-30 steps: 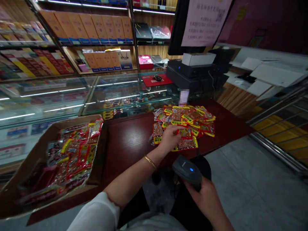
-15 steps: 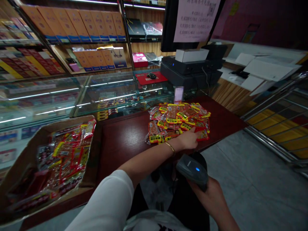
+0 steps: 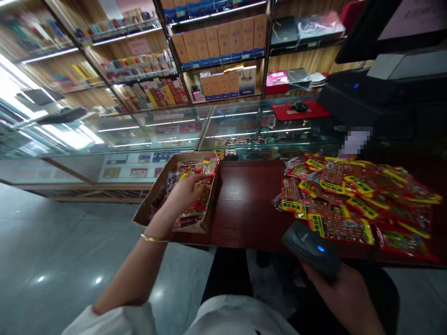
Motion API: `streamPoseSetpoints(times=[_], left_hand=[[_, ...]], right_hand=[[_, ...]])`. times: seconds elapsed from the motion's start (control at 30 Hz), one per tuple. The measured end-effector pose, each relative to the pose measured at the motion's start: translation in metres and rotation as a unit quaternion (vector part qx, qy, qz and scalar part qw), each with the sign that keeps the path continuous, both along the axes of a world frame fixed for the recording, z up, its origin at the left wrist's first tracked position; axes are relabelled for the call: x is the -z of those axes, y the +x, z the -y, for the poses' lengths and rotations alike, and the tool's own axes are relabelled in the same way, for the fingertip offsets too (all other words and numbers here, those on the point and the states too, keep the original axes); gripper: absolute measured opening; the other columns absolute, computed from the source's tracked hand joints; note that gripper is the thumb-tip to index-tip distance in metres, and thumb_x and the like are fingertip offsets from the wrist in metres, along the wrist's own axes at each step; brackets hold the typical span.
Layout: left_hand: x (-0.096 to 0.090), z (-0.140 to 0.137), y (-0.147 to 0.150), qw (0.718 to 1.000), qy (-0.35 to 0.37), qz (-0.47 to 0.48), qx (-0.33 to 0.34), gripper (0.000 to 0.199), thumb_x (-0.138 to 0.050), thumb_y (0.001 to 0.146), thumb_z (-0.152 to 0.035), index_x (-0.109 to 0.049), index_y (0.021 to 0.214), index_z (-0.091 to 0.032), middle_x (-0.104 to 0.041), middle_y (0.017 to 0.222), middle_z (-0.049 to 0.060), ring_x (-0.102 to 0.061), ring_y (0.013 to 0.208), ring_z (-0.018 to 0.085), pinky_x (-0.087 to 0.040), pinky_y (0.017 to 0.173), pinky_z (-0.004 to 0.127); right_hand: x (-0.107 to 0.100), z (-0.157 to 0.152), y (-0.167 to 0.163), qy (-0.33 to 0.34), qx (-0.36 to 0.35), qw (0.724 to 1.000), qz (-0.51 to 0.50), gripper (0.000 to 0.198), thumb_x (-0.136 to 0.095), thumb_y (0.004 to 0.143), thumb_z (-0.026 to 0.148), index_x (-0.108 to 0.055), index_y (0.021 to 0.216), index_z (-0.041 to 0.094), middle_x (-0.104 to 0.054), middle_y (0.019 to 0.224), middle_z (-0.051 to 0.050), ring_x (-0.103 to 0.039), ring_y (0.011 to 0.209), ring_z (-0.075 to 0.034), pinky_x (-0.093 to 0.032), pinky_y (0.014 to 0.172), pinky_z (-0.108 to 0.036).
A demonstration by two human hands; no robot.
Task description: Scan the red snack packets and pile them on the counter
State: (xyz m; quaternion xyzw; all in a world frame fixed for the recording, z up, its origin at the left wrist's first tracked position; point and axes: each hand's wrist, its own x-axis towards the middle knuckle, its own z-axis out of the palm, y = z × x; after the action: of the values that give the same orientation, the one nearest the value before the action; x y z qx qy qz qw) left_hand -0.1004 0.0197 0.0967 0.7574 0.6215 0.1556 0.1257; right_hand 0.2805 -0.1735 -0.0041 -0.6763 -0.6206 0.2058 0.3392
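My left hand [image 3: 186, 193], with a gold bracelet on its wrist, reaches over the cardboard box [image 3: 213, 204]. Its fingers stretch out over the red and yellow snack packets [image 3: 195, 165] inside, and nothing shows in its grasp. At the counter's near edge my right hand [image 3: 344, 284] is wrapped round a dark barcode scanner [image 3: 310, 249] with a lit blue light. A spread pile of similar snack packets [image 3: 345, 228] lies on the dark red wooden counter [image 3: 244, 204], beyond and to the right of the scanner.
A glass display case [image 3: 240, 128] runs behind the counter. On it are a red mouse pad [image 3: 279, 111] with a black mouse [image 3: 299, 107] and dark till equipment [image 3: 349, 104] at the right. Shelves with orange boxes [image 3: 223, 44] stand at the back.
My left hand has gone from the packet pile to the box on the left. The view has turned left. The scanner remains in my right hand.
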Motion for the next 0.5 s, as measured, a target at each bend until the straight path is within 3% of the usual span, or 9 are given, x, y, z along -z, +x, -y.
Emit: streamPoseSetpoints(times=[0.1,0.17,0.3,0.5], left_hand=[[0.014,-0.025,-0.062,0.981,-0.114,-0.156,-0.010,0.056,-0.058,0.090,-0.036,-0.055,0.142,-0.017,-0.073,0.122,0.014,-0.069,0.112,0.032,-0.052,0.097,0.042],[0.026,-0.040,-0.083,0.972,-0.113,-0.204,0.027,0.057,-0.060,0.088,-0.029,-0.052,0.143,-0.015,-0.066,0.132,0.017,-0.064,0.121,0.032,-0.050,0.102,0.042],[0.039,-0.060,-0.086,0.961,-0.029,-0.250,0.115,0.064,-0.058,0.082,-0.014,-0.048,0.145,-0.012,-0.048,0.152,0.020,-0.044,0.142,0.032,-0.039,0.114,0.043],[0.029,-0.052,-0.073,0.957,-0.044,-0.268,0.101,0.060,-0.059,0.079,-0.016,-0.054,0.139,-0.015,-0.065,0.130,0.019,-0.061,0.121,0.030,-0.043,0.103,0.037]], right_hand=[[-0.005,-0.006,-0.013,0.012,-0.020,1.000,0.000,0.034,-0.064,0.083,0.055,-0.078,0.079,0.025,-0.082,0.077,-0.004,-0.080,0.070,-0.027,-0.064,0.069,-0.031],[-0.004,-0.006,-0.017,0.013,-0.024,1.000,0.008,0.033,-0.064,0.084,0.055,-0.077,0.078,0.025,-0.082,0.078,-0.005,-0.080,0.071,-0.027,-0.064,0.074,-0.032],[0.002,-0.004,-0.018,-0.004,-0.031,0.999,0.021,0.033,-0.064,0.084,0.055,-0.078,0.079,0.025,-0.083,0.081,-0.005,-0.080,0.073,-0.027,-0.064,0.074,-0.031],[0.007,0.003,-0.011,0.019,-0.007,1.000,0.021,0.030,-0.066,0.081,0.052,-0.078,0.081,0.025,-0.082,0.079,-0.004,-0.080,0.074,-0.027,-0.064,0.068,-0.029]])
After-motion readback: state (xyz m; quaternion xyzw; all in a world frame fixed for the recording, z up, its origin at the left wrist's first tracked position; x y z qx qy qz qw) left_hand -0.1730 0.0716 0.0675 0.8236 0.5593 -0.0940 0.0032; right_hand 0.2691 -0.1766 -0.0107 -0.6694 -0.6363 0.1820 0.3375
